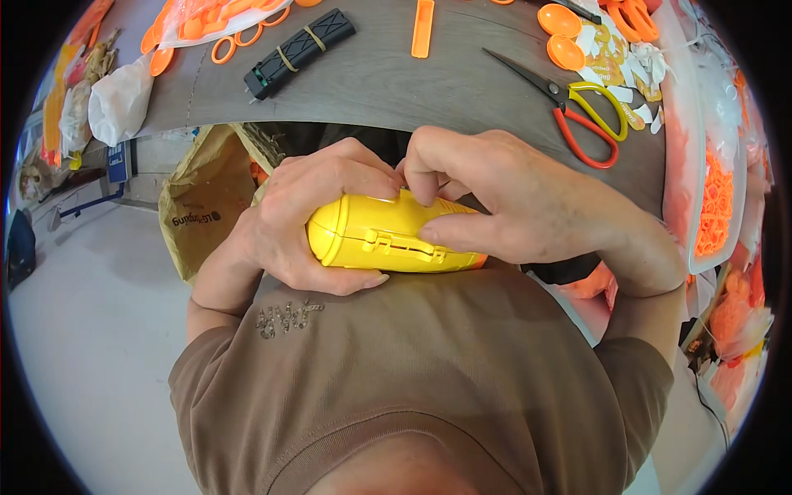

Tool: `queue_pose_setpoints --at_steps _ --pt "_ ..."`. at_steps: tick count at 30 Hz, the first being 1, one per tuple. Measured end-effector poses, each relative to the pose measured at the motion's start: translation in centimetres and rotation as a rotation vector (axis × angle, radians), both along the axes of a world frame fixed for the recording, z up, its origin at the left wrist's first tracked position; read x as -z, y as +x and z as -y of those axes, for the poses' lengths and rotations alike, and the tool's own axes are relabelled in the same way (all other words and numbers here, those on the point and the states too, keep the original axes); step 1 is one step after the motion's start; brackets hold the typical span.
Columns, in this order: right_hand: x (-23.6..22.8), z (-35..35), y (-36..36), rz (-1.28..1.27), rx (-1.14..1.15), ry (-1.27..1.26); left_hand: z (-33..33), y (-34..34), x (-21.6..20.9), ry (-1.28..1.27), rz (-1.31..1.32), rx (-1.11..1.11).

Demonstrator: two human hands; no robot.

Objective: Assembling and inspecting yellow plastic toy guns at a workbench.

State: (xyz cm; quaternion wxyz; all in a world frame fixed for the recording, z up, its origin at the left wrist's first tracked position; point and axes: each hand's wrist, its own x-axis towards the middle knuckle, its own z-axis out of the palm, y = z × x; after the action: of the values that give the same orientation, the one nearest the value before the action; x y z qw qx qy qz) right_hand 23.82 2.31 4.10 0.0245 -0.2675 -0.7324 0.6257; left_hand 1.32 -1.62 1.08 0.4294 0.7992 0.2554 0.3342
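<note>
A glossy yellow plastic case (pixel 363 228) with rounded ends is held close against my chest, its long side facing up. Along that side run a moulded hinge-like catch and a slim handle. My left hand (pixel 309 214) wraps around the case's left end, thumb on the near side and fingers over the far edge. My right hand (pixel 495 194) grips the right part, its thumb lying on the yellow face near the handle and its fingers curled at the far edge. Those fingertips are partly hidden. A bit of orange shows at the case's right end.
On the grey table lie scissors (pixel 569 107) with red and yellow handles, a black bar-shaped part (pixel 301 54) with rubber bands, an orange strip (pixel 422 29) and orange spoons (pixel 565 51). A paper bag (pixel 206 198) stands left; a bin of orange rings (pixel 714 206) is at right.
</note>
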Motion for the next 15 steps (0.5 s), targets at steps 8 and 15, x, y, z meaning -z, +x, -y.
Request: queue_pose_setpoints --at_steps 8,15 --pt "0.1 -0.2 -0.3 -0.008 -0.1 0.07 0.1 0.0 0.2 -0.044 -0.003 0.044" --pt "0.2 -1.9 -0.5 0.017 -0.179 0.048 -0.5 0.3 0.4 -0.09 -0.008 0.091"
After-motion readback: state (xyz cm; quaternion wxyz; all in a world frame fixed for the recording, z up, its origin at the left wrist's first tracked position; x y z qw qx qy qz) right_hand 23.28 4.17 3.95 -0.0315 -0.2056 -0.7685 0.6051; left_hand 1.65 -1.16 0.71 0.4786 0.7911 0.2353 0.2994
